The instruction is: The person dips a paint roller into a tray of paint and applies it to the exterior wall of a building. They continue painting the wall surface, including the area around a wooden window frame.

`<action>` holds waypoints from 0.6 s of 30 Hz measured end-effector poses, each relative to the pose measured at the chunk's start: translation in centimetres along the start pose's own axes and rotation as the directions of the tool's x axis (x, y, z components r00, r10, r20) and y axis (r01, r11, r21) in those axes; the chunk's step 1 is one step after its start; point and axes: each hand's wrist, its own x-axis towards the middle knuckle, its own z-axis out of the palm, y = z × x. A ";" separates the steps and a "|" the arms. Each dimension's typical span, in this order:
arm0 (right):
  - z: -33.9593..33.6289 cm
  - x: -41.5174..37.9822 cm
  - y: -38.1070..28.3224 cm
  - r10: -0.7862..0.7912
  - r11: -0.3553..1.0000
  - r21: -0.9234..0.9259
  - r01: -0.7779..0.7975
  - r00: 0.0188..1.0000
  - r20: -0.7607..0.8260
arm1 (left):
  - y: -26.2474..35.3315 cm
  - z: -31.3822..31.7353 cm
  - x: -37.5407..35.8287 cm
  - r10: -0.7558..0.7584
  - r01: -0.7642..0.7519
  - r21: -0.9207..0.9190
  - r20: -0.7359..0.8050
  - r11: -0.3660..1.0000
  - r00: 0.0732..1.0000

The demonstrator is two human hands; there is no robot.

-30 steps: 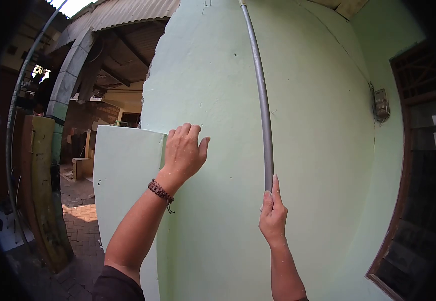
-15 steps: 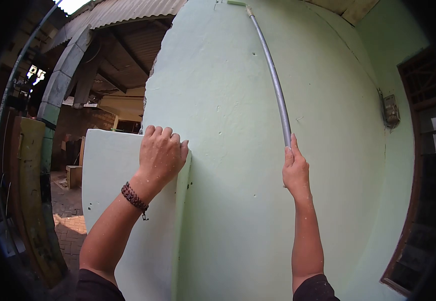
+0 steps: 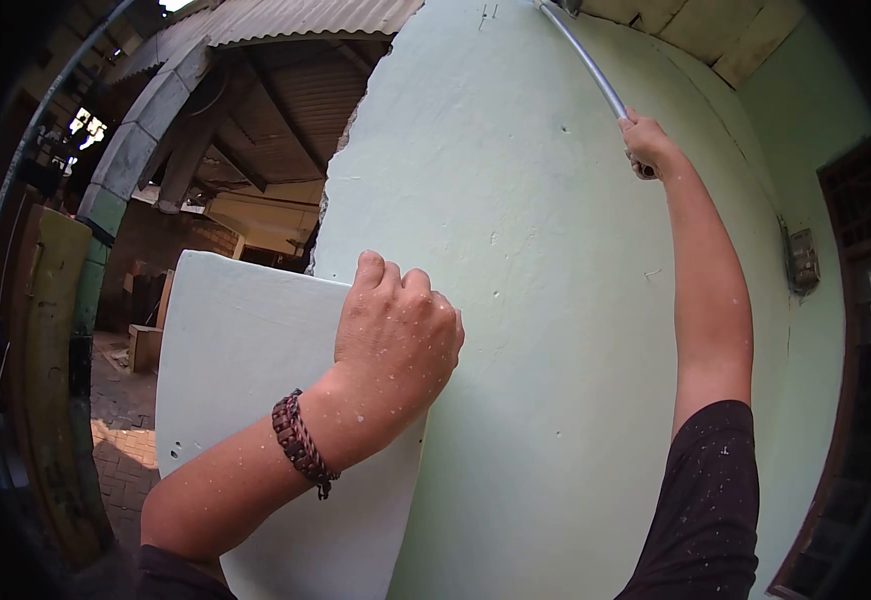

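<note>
Head view: right hand [image 3: 645,145] raised far up and right, fingers closed around the lower end of a long grey metal pole [image 3: 587,62] slanting up across the pale green plastered wall [image 3: 555,330] toward the ceiling. Left hand [image 3: 397,335], nearer and lower left, curled shut over the top edge of a pale green flat board [image 3: 245,350] leaning against that wall, a brown braided bracelet [image 3: 298,443] on the wrist.

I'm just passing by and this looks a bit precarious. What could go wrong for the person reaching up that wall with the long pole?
1. The right hand grips the grey pole at full stretch near the ceiling; the grip could slip and the pole might drop.
2. The left hand steadies on the low wall's edge; if that hold slips, balance may go.
3. The pole could knock the wall box.
</note>
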 end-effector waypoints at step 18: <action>3.0 4.0 -3.0 -0.028 0.989 -0.143 0.029 1.000 0.012 | 0.3 0.1 -0.1 -0.003 0.003 0.001 -0.039 1.000 0.999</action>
